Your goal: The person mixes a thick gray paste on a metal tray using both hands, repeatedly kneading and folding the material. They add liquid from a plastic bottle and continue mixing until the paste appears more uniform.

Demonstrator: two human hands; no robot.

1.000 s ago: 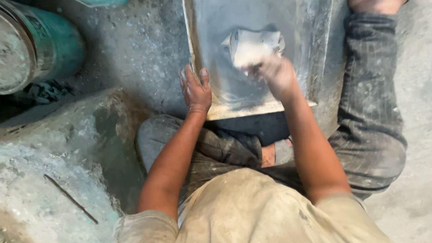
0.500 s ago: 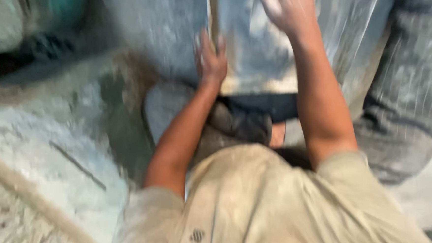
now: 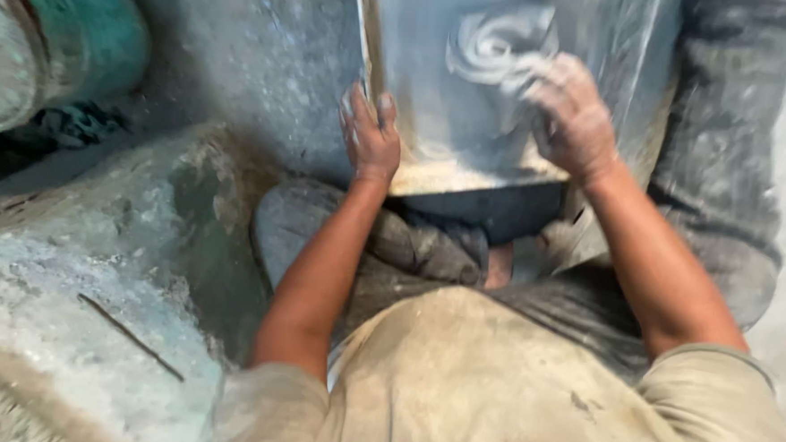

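The flat grey metal sheet [image 3: 468, 153] lies across the person's knees, dusted with white powder. The right hand [image 3: 570, 118] closes its fingers on a crumpled whitish rag [image 3: 496, 45] pressed on the sheet; the left hand [image 3: 369, 139] grips the sheet's near left corner, fingers curled over the edge. The sheet could slip if this grip loosens (the powder looks slippery). The dusty teal metal drum [image 3: 48, 41] stands at the far left; its contents cannot be told.

You are in a dusty workshop. White powder covers the rough floor [image 3: 239, 78] left of your hands, and a big teal drum [image 3: 53, 37] stands farther left.
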